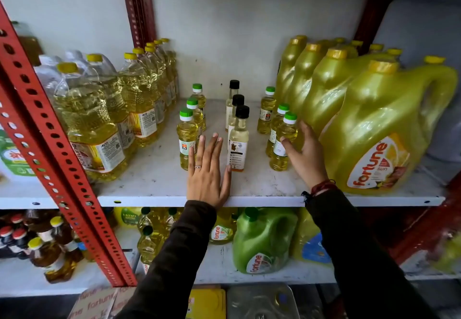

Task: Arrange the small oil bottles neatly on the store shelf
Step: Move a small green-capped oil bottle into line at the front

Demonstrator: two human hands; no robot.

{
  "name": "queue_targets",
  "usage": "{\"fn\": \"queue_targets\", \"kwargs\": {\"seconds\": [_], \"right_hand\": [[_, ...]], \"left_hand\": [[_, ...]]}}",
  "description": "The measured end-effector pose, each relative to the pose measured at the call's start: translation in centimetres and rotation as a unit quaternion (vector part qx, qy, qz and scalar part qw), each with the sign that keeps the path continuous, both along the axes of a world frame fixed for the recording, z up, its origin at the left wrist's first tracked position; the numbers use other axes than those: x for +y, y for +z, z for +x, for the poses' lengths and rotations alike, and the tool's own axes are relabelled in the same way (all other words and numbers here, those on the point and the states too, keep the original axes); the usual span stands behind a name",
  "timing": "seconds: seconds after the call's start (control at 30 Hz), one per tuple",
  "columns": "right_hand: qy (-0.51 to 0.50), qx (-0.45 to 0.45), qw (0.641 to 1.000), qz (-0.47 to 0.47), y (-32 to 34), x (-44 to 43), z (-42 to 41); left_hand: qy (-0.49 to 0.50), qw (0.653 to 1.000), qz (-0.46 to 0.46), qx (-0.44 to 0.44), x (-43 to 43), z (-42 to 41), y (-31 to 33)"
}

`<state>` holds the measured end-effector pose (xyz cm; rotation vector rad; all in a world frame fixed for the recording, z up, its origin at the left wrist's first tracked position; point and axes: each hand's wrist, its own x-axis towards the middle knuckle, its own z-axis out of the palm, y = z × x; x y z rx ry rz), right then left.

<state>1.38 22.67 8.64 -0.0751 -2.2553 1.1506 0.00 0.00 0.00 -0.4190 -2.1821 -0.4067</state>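
Observation:
Small oil bottles stand in three short rows on the white shelf [154, 189]: green-capped ones on the left [186, 134], black-capped pale ones in the middle [238, 141], green-capped ones on the right [283, 144]. My left hand [208, 174] lies flat and open on the shelf between the left and middle rows, its thumb touching the front black-capped bottle. My right hand [303, 154] curls around the front right green-capped bottle, fingers behind it and thumb at its label.
Large yellow Fortune jugs [374, 124] crowd the shelf's right side, touching my right hand's back. Tall clear oil bottles [99, 124] fill the left. A red perforated upright [50, 129] crosses the left foreground. More bottles and a green jug [264, 241] sit below.

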Motion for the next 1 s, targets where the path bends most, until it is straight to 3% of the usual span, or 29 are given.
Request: {"fn": "queue_targets", "kwargs": {"seconds": [0.13, 0.37, 0.53, 1.0], "right_hand": [[0.027, -0.042, 0.998, -0.046, 0.6, 0.5, -1.0], [-0.010, -0.012, 0.996, -0.085, 0.5, 1.1, -1.7], [-0.050, -0.008, 0.997, -0.050, 0.6, 0.8, -2.2], [0.029, -0.046, 0.995, -0.082, 1.6, 2.2, -2.0]], "left_hand": [[0.011, 0.999, -0.029, -0.009, -0.1, 0.0, -0.2], [0.019, 0.999, -0.039, -0.017, -0.1, -0.3, -0.5], [0.024, 0.999, -0.041, -0.026, -0.1, -0.3, -0.5], [0.046, 0.998, -0.041, -0.028, 0.0, -0.3, -0.5]]}}
